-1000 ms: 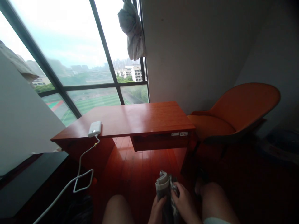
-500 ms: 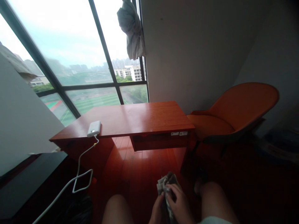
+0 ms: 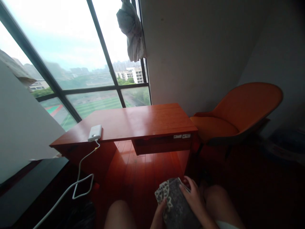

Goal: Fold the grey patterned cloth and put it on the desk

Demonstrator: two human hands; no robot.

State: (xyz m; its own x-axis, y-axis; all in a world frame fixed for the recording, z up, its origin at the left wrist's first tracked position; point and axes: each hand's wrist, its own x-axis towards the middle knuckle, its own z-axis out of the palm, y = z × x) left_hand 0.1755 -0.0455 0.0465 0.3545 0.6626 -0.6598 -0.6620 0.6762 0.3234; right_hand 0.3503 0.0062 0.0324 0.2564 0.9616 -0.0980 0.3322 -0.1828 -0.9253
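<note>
A folded grey patterned cloth (image 3: 173,203) lies flat between my bare knees at the bottom of the head view. My right hand (image 3: 193,197) rests on its right edge with fingers curled over the far corner. My left hand (image 3: 159,216) grips the cloth's near left edge from below, mostly hidden by the cloth. Both hands hold it above the reddish wooden floor (image 3: 140,171).
A low red-brown desk (image 3: 143,122) stands ahead under the window, with a white power bank (image 3: 94,133) on its left end and a white cable (image 3: 78,178) looping down to the floor. An orange chair (image 3: 238,114) sits at the right. A knotted curtain (image 3: 131,31) hangs above.
The cloth was a bunched upright roll in both hands. It now lies flatter and wider across my lap, and my right hand has shifted to its far right edge.
</note>
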